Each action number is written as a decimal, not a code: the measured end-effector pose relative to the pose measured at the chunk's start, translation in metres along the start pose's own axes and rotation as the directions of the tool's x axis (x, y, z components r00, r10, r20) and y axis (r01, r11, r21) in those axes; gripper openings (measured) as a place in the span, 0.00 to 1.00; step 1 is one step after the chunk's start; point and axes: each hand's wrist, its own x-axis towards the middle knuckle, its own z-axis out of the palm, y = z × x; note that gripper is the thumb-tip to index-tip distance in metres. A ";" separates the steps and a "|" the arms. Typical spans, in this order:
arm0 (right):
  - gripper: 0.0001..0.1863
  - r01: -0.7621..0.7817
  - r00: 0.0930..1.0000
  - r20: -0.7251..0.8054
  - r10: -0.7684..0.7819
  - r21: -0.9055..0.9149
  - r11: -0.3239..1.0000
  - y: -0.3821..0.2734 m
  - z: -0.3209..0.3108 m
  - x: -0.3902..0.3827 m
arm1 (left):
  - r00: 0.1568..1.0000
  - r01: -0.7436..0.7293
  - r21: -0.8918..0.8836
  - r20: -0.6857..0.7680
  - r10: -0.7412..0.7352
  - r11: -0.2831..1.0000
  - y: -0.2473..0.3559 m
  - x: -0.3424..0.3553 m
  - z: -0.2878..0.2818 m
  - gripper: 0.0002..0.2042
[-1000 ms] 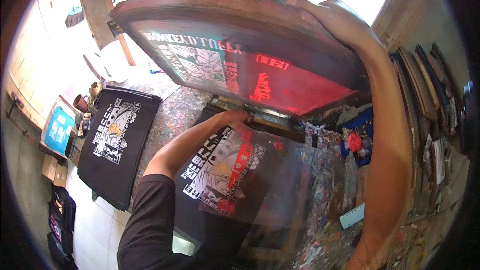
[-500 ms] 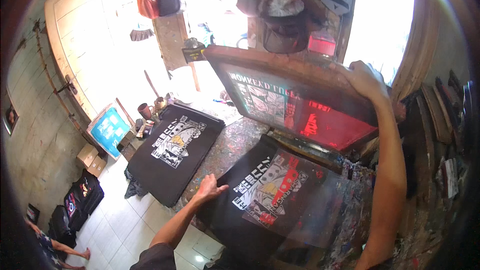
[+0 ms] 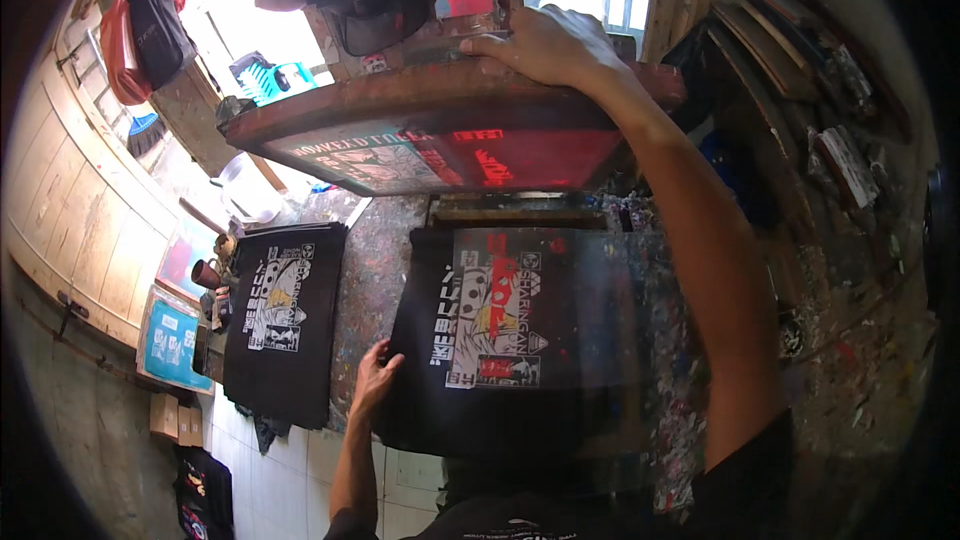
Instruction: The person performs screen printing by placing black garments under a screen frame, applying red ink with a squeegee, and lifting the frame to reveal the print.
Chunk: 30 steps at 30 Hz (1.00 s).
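My right hand (image 3: 555,45) grips the upper edge of a wooden screen-printing frame (image 3: 350,98), which stands tilted up at the back of the bench. Red ink and a reversed design show through its mesh (image 3: 540,162). In front of it a black fabric piece (image 3: 520,420) lies flat, bearing a white, grey, yellow and red cartoon print (image 3: 500,315). A greyish sheen covers part of that print. At the fabric's left edge is my left hand (image 3: 376,375), fingers loosely bent, thumb apart, fingertips touching the edge; it is partly in shade.
A stack of black printed fabric pieces (image 3: 315,370) lies left on the ink-stained bench (image 3: 375,280). Beyond it stand a brown cup (image 3: 206,273) and a blue printed panel (image 3: 170,340). Wooden boards (image 3: 770,50) lean at the right; cardboard boxes (image 3: 175,418) sit on the tiled floor.
My view has turned to the right and come closer over the bench. The frame stays raised in my right hand, and my left hand stays at the fabric's left edge.
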 end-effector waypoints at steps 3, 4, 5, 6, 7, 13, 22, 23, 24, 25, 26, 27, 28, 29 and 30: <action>0.46 -0.058 0.998 0.013 0.058 -0.014 0.998 0.010 -0.007 -0.005 | 0.969 0.227 -0.003 0.098 -0.226 0.974 0.047 0.009 -0.001 0.32; 0.46 -0.048 0.999 0.012 0.048 -0.003 0.999 0.010 -0.006 -0.005 | 0.932 0.325 -0.083 0.196 -0.305 0.942 0.048 0.010 -0.004 0.31; 0.46 -0.037 0.999 0.007 0.037 0.017 0.999 0.006 -0.005 -0.004 | 0.909 0.363 -0.214 0.298 -0.293 0.907 0.042 0.009 -0.006 0.30; 0.46 -0.030 1.000 0.003 0.030 0.026 0.999 0.002 -0.005 -0.001 | 0.911 0.363 -0.213 0.287 -0.297 0.907 0.035 0.007 -0.010 0.30; 0.46 -0.026 1.000 0.017 0.026 0.039 0.999 -0.001 -0.006 0.001 | 0.867 0.325 -0.131 0.436 -0.240 0.936 0.027 0.001 -0.012 0.31; 0.46 -0.049 0.999 -0.021 0.048 -0.032 0.998 0.006 -0.001 0.006 | 0.910 0.405 -0.622 0.348 -0.227 0.670 0.044 -0.032 0.007 0.31; 0.47 -0.031 0.999 -0.031 0.029 -0.051 0.998 0.021 0.003 0.031 | 0.979 0.032 -0.317 0.199 0.034 0.948 0.077 0.011 0.057 0.37; 0.47 -0.028 0.999 -0.021 0.027 -0.039 0.999 0.021 0.006 0.028 | 0.972 0.064 -0.345 0.234 0.020 0.936 0.073 0.012 0.055 0.38; 0.47 -0.026 1.000 -0.012 0.025 -0.027 0.999 0.021 0.008 0.026 | 0.963 0.097 -0.371 0.270 0.007 0.924 0.069 0.013 0.055 0.38; 0.47 -0.028 1.000 -0.005 0.028 -0.030 0.999 0.021 0.010 0.025 | 0.961 0.103 -0.374 0.276 0.005 0.922 0.065 0.012 0.056 0.38; 0.47 -0.011 0.999 -0.047 0.010 -0.014 1.000 0.020 0.009 0.024 | 0.959 0.115 -0.373 0.282 -0.006 0.921 0.065 0.011 0.056 0.37; 0.47 0.007 0.996 -0.089 -0.007 0.001 1.000 0.018 0.007 0.023 | 0.958 0.127 -0.372 0.287 -0.017 0.920 0.064 0.010 0.056 0.37; 0.47 0.002 0.996 -0.087 -0.002 -0.001 1.000 0.017 0.005 0.023 | 0.956 0.129 -0.370 0.293 -0.016 0.920 0.061 0.009 0.056 0.37; 0.46 -0.010 0.996 -0.090 0.008 -0.024 1.000 0.017 0.007 0.025 | 0.949 0.150 -0.393 0.315 -0.021 0.907 0.058 0.007 0.059 0.37; 0.46 -0.020 0.996 -0.093 0.016 -0.047 0.999 0.018 0.009 0.025 | 0.941 0.172 -0.416 0.336 -0.025 0.893 0.056 0.006 0.062 0.36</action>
